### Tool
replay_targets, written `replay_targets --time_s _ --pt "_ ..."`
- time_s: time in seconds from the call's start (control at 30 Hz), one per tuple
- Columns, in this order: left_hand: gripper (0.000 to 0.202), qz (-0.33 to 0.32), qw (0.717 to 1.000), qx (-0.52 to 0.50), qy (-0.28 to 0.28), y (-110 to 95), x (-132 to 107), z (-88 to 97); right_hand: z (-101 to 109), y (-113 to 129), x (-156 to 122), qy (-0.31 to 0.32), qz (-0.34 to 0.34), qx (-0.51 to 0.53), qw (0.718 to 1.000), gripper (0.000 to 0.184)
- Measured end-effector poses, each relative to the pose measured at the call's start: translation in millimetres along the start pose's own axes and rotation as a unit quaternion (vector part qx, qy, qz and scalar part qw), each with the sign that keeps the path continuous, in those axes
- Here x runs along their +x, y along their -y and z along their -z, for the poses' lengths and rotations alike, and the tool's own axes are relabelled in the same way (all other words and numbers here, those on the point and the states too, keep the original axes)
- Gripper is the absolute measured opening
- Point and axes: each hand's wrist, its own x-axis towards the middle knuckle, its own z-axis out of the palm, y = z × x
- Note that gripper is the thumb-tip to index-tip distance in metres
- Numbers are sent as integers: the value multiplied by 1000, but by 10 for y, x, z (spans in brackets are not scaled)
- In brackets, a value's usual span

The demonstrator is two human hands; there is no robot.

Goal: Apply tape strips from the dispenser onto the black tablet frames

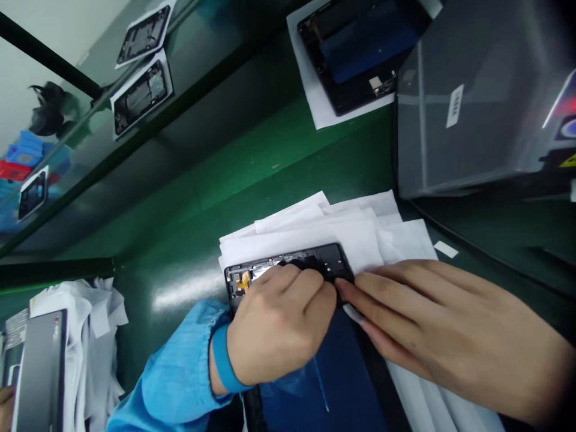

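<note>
The left hand (279,324), in a light-blue cloth sleeve (175,366) and a flat blue wristband (225,360), curls its fingers inward over an opened black rectangular tablet (328,372) with a dark-blue inner panel; its fingertips are hidden, so I cannot tell whether they clamp anything. The bare right hand (427,324) has its fingers close together, fingertips at the tablet's right edge beside the left knuckles. A small pale strip (352,312) shows under them; whether it is pinched I cannot tell.

The tablet lies directly beneath both hands, on layered white sheets (310,231) over a green bench (180,252). Beyond the right hand stands a large dark-grey boxy case (472,120) with a white label, its inside hidden. Ahead of the grip, another opened black tablet (360,48) rests on white sheeting. Far off, ahead and to the left, are blue box-shaped bins (26,149) and a red bin (14,171), contents too blurred to tell.
</note>
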Motion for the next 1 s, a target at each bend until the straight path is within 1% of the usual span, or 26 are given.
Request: replay_targets --time_s 0.1,0.17,0.23,0.33,0.4,0.5,0.63,0.83,0.9,1.0 --pt "27 -45 996 81 18 -84 -21 70 -5 -3 -18 -3 19 13 1000 29" --pt "28 -57 990 118 43 -136 -52 105 2 -14 -18 0 26 18 1000 30" --pt "30 -61 987 138 55 -164 -91 119 18 -16 -6 5 24 12 1000 30" --pt "32 -64 987 138 45 -151 -146 101 50 6 28 0 7 18 1000 27" --pt "33 -63 989 131 32 -122 -170 76 70 32 59 -30 -15 14 999 20" --pt "34 -62 991 122 11 -86 -187 41 87 75 121 -61 -50 -31 996 13" --pt "35 -60 992 114 0 -82 -201 20 81 129 203 -43 -76 -67 994 10" --pt "34 -58 992 115 4 -108 -223 2 74 160 213 -29 -79 -67 994 5" --pt "34 -56 992 112 0 -108 -224 -4 79 155 199 -19 -80 -72 994 7" --pt "35 -49 993 108 -5 -105 -222 -13 85 137 184 -3 -61 -84 995 17"
